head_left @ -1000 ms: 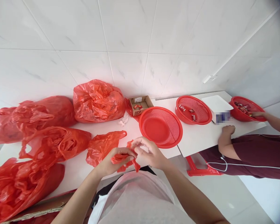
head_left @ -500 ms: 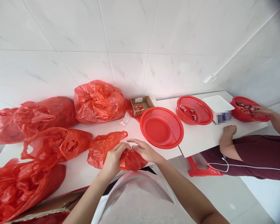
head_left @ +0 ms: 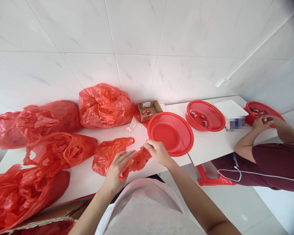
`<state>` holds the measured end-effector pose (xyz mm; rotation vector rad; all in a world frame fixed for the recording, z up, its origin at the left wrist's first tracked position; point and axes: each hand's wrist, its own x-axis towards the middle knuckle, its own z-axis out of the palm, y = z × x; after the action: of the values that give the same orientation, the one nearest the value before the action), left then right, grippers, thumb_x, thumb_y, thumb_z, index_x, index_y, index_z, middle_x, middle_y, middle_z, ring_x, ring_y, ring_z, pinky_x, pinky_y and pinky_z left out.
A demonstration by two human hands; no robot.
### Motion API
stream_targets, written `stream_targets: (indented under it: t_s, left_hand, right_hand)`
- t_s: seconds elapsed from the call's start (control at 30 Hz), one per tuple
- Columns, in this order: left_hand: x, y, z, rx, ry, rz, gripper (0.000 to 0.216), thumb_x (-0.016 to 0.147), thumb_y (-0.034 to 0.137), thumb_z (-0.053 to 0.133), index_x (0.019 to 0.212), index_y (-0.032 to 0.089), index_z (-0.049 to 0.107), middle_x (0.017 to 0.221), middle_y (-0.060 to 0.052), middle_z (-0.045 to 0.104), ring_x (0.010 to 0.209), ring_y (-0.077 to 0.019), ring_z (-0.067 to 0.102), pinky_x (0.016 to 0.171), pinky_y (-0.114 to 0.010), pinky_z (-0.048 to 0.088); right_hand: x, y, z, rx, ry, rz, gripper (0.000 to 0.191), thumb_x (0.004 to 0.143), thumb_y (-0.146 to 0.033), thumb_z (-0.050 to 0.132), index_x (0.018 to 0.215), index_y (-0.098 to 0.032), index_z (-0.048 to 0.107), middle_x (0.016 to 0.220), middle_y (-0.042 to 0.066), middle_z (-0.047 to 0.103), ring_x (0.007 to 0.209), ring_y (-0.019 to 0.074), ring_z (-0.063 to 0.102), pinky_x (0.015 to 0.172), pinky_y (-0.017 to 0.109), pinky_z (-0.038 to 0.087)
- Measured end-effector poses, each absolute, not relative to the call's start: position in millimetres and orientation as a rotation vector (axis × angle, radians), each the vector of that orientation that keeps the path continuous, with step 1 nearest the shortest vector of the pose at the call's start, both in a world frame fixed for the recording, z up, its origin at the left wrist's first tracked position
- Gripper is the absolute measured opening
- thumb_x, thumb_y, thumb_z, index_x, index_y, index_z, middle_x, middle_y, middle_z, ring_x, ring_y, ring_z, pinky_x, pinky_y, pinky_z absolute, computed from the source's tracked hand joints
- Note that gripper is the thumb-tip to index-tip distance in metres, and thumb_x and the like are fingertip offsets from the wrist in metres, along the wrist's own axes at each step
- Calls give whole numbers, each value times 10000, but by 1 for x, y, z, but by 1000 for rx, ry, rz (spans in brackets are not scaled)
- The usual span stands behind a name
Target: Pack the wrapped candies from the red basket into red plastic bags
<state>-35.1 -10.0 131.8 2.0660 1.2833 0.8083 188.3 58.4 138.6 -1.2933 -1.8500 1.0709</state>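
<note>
The left hand (head_left: 116, 166) is holding the lower end of a small red plastic bag (head_left: 136, 161), its fingers mostly straight. The right hand (head_left: 157, 151) is pinching the bag's upper end with closed fingers. Between them the bag is hanging stretched just above the front edge of the white worktop (head_left: 210, 143). A larger red bag (head_left: 106, 155) is lying just left of the hands, and an empty red mesh basket (head_left: 171, 133) is sitting just right. Behind it a small cardboard box (head_left: 149, 110) is standing open. Stuffed red bags (head_left: 104, 105) are crowding the left side. At far right a co-worker (head_left: 271, 163) is leaning on the worktop, with both hands by a second red basket (head_left: 257, 109).
</note>
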Motion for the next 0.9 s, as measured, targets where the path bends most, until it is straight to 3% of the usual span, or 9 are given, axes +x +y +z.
stream_targets:
  t_s: [0.17,0.27,0.33,0.47,0.57,0.63,0.7,0.77,0.9]
  left_hand:
    - [-47,-27,140,2114,1220,661,349,942,228,461,1242,266,635,1369,-80,588,1300,-306,427,1005,-496,450]
    - [-45,-31,148,2073,1153,626,265,934,273,488,1026,253,735,1553,-32,372,1439,-350,215,1119,-565,304]
    - [-40,-28,153,1886,1156,673,304,953,335,454,1010,250,740,1566,-19,348,1470,-332,144,1164,-557,221]
    - [-22,-14,155,1215,1237,912,477,982,476,318,1095,218,703,1248,-79,652,1255,-263,517,1076,-435,398]
    - [-10,-5,158,1011,1212,871,401,911,491,509,1070,182,708,1026,-69,713,998,-246,637,921,-379,488]
    - [-7,-3,161,1041,1055,744,337,849,436,628,1018,160,725,937,-64,719,918,-233,640,879,-359,489]
    - [-7,-3,164,1051,933,687,304,830,402,659,989,152,729,882,-60,709,860,-210,626,847,-341,484]
    - [-8,-4,164,1038,929,703,288,826,412,661,912,147,735,774,-37,670,740,-164,586,752,-292,477]
    - [-7,-3,155,1068,1148,795,351,834,475,632,720,156,724,559,18,530,570,-120,489,618,-253,432]
  right_hand:
    - [205,95,103,-1540,-1788,869,396,929,-494,408,650,-213,433,613,-24,477,606,133,432,608,253,349]
    - [198,97,91,-1548,-1798,917,363,934,-448,408,658,-214,434,605,-25,519,608,137,492,621,257,375]
    - [189,90,95,-1555,-1788,947,345,957,-426,374,701,-213,463,650,-10,589,653,149,561,645,267,408]
    - [173,62,137,-1329,-1827,1049,298,988,-408,370,860,-214,557,893,40,694,855,161,640,770,298,474]
    - [165,46,173,-953,-2001,1058,212,974,-352,461,882,-222,600,1183,78,655,1144,190,570,964,360,434]
    - [160,42,185,-830,-2125,1002,192,956,-307,508,815,-218,603,1252,76,620,1229,210,506,1020,390,391]
    - [157,42,184,-885,-2167,1008,212,963,-304,497,796,-217,595,1114,65,663,1092,198,572,926,357,437]
    - [156,44,176,-1049,-2138,1060,217,986,-338,448,862,-225,586,878,22,664,822,159,608,748,293,456]
    - [161,42,161,-1294,-2026,998,243,994,-354,401,1182,-231,493,678,-39,557,585,141,525,603,262,378]
